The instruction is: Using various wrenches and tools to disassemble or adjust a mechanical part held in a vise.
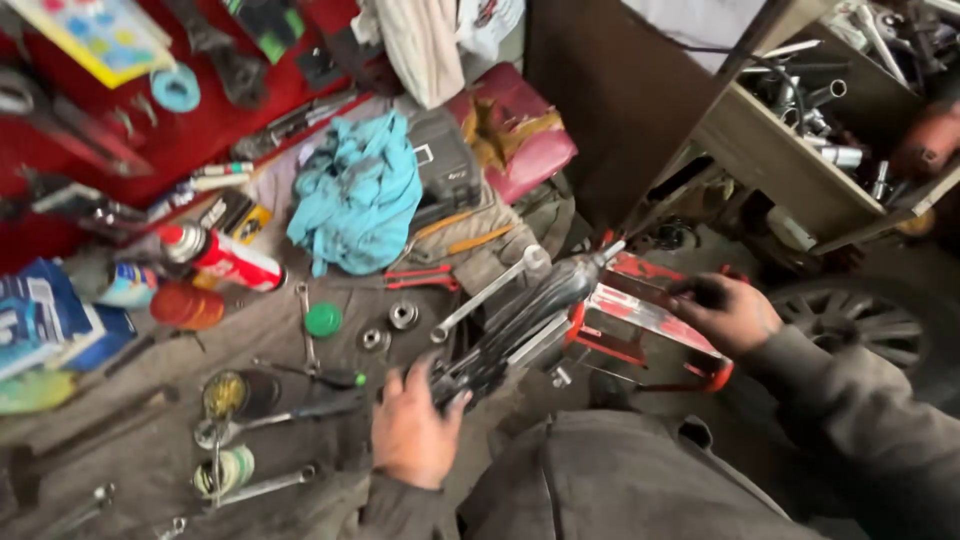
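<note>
Two hands [415, 430] [725, 315], one wrench bundle [515, 325], one red tray [650, 330]

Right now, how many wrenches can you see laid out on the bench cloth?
4 at least: a long one by the left hand, a small one beside the green cap, two at the near edge. Clutter may hide more.

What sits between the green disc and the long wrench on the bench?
In the head view, two small round metal parts lie between the green disc and the long wrench; otherwise it is bare grey cloth.
</note>
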